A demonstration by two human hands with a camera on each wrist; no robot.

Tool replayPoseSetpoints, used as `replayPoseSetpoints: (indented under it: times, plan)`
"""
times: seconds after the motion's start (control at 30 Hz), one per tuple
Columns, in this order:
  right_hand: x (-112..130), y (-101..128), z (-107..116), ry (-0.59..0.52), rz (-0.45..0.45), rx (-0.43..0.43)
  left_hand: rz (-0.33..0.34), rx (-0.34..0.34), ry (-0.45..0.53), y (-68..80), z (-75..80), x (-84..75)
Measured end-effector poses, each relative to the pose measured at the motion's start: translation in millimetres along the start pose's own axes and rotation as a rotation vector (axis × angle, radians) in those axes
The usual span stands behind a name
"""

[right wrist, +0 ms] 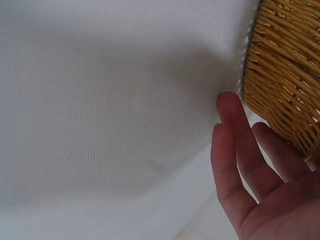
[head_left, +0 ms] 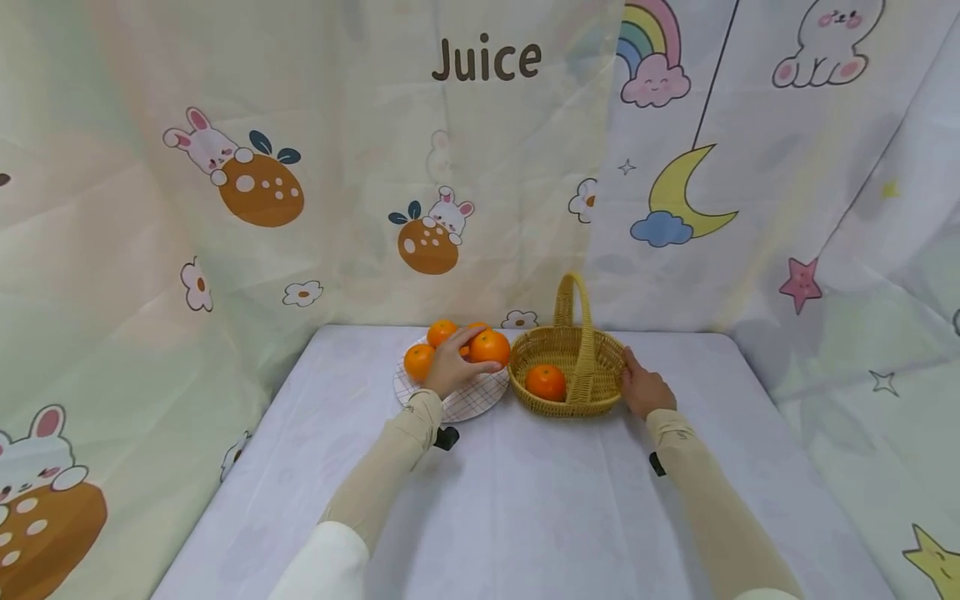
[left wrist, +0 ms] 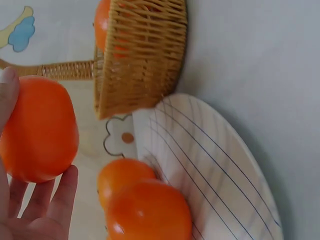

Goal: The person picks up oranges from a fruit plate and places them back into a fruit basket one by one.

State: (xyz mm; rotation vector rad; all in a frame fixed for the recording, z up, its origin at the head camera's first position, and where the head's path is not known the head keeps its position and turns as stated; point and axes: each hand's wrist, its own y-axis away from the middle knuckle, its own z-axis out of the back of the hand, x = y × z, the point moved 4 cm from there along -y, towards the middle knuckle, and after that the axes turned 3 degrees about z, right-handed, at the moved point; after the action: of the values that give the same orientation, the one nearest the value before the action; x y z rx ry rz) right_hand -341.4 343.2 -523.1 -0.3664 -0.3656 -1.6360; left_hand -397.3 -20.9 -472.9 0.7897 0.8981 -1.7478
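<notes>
My left hand (head_left: 453,367) grips a smooth tangerine (head_left: 489,348) above the right part of the plate, thumb on one side and fingers on the other. In the left wrist view this tangerine (left wrist: 41,129) hangs clear of the plate. Several more tangerines (head_left: 418,362) sit on the round white plate (head_left: 472,404) with thin dark lines. Right beside the plate stands a wicker basket (head_left: 543,408) with a tall handle, one tangerine (head_left: 545,382) inside. My right hand (head_left: 647,392) holds the basket's right rim; in the right wrist view its lower fingers (right wrist: 240,130) extend alongside the wicker, thumb hidden.
A white cloth covers the table (head_left: 525,500). Behind it and at both sides hangs a printed curtain (head_left: 360,167) with cartoon rabbits, a moon and stars. The basket's handle (head_left: 585,350) arches up close to the back curtain.
</notes>
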Motion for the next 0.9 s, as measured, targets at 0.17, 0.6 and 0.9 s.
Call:
replayPoseSetpoints:
  times: [0.17, 0.6, 0.9]
  plan:
    - [-0.8, -1.6, 0.5, -0.007, 0.005, -0.006, -0.046, 0.004, -0.008, -13.7, -16.0, -18.1]
    - [-1.1, 0.2, -1.5, -0.020, -0.009, -0.014, -0.039, 0.045, 0.090, -41.4, -53.3, -29.8]
    - [-1.8, 0.3, -1.0, 0.001, -0.010, -0.024, -0.020, -0.036, 0.086, -50.5, -70.9, -29.9]
